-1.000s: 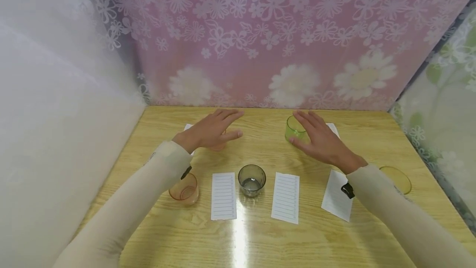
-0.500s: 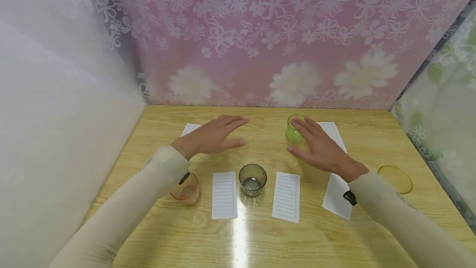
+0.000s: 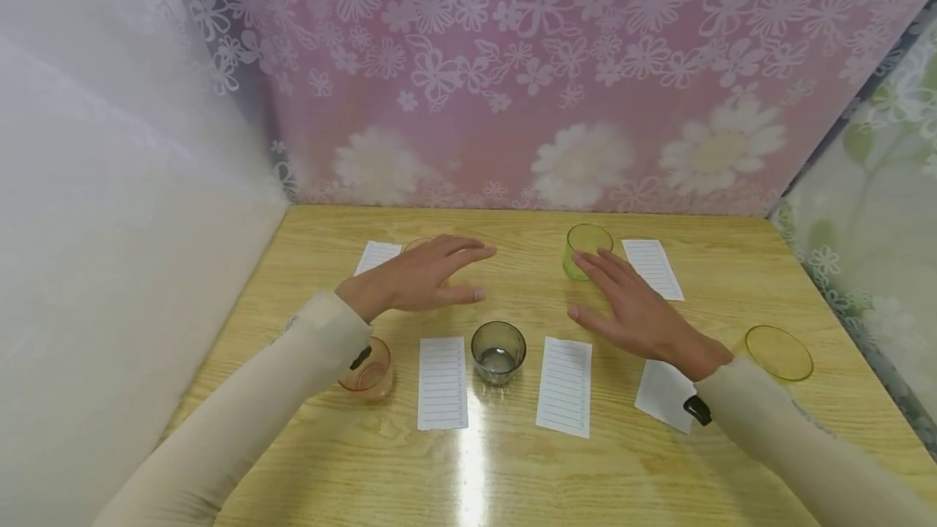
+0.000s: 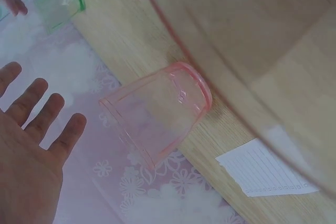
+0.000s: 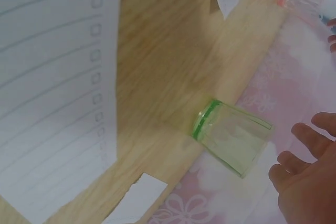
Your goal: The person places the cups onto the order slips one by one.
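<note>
My left hand [image 3: 424, 273] hovers over the table's far left half, fingers extended and holding nothing. Behind it a pink glass [image 3: 417, 243] is mostly hidden; the left wrist view shows this clear pink glass [image 4: 157, 111] whole, apart from the fingers. Under my left forearm stands a second pink glass [image 3: 376, 385], partly covered by the sleeve. My right hand [image 3: 633, 311], also extended and holding nothing, is in front of a green glass [image 3: 578, 254] and overlaps its edge in the head view. In the right wrist view a gap separates the fingers from the green glass [image 5: 231, 137].
A smoky grey glass [image 3: 498, 354] stands mid-table between two lined paper slips [image 3: 442, 385] [image 3: 564, 389]. More slips lie at the back left [image 3: 376, 254], back right [image 3: 653, 268] and by the right wrist [image 3: 664, 397]. A yellow glass [image 3: 779, 354] stands far right. Floral-patterned walls [image 3: 468, 88] surround the table.
Both hands have come back slightly toward me, the left also drifting a little right. More of the back slips, the green glass and the pink glass's rim shows. The glasses stay put.
</note>
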Demonstrator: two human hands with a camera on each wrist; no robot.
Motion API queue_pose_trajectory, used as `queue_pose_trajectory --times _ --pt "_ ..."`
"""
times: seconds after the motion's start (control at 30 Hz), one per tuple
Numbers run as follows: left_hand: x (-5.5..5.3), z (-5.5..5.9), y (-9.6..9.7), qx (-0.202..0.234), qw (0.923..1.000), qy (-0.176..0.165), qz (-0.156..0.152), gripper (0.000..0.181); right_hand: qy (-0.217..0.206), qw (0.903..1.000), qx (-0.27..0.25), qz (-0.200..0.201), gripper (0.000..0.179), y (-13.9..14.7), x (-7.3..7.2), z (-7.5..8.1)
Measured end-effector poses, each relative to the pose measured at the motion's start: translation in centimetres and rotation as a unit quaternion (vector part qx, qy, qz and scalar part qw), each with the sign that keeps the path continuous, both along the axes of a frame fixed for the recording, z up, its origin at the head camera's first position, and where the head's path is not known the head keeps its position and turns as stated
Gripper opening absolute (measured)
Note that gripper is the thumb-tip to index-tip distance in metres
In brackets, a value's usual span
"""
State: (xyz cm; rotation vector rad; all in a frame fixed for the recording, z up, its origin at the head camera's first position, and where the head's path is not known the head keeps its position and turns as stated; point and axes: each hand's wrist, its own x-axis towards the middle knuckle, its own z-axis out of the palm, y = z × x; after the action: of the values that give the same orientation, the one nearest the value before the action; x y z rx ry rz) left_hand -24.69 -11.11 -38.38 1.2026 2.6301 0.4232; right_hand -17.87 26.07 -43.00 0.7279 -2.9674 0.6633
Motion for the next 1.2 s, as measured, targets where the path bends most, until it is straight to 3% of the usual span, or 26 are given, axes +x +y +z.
queue_pose_trajectory --times 0.4,0.83,1.2 --pt "0.9 -0.5 0.5 0.007 0.999 -0.043 -0.011 0.078 -0.018 0.9996 -0.024 0.0 0.083 0.5 2.3 -1.5" --pt "1.5 -1.1 0.7 0.006 0.9982 -0.053 -0.026 0.075 -0.031 0.9993 -0.02 -0.006 0.083 0.7 4.4 -3.5" --pt "2.3 -1.3 0.5 0.001 0.9972 -0.068 -0.031 0.074 0.01 0.9997 -0.01 0.019 0.079 0.6 5.8 -4.5"
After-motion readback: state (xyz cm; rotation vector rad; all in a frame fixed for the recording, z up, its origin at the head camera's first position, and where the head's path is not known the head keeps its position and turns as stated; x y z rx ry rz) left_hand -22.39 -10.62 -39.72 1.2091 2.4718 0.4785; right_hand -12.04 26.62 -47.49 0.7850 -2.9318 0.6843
